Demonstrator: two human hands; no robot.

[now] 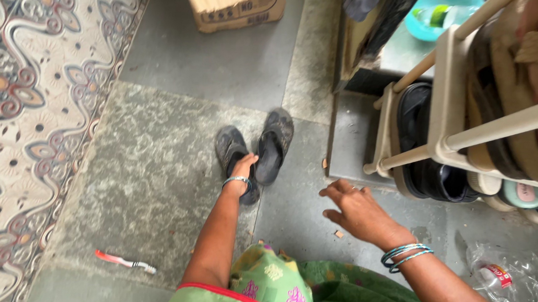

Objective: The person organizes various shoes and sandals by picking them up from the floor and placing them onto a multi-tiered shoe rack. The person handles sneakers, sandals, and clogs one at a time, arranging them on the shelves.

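Observation:
Two dark grey flip-flops lie side by side on the grey stone floor. My left hand (pixel 242 168) rests on the left flip-flop (pixel 227 147), fingers curled into its strap area. The right flip-flop (pixel 274 145) lies just beside it, untouched. My right hand (pixel 356 207) hovers above the floor to the right, fingers spread, holding nothing, close to the foot of a cream shoe rack (pixel 449 112).
The shoe rack holds several sandals and shoes. A cardboard box (pixel 234 6) stands at the top. A red and white toothbrush (pixel 124 261) lies lower left. A crumpled clear plastic bottle (pixel 507 280) lies lower right. Patterned tiles (pixel 30 93) cover the left.

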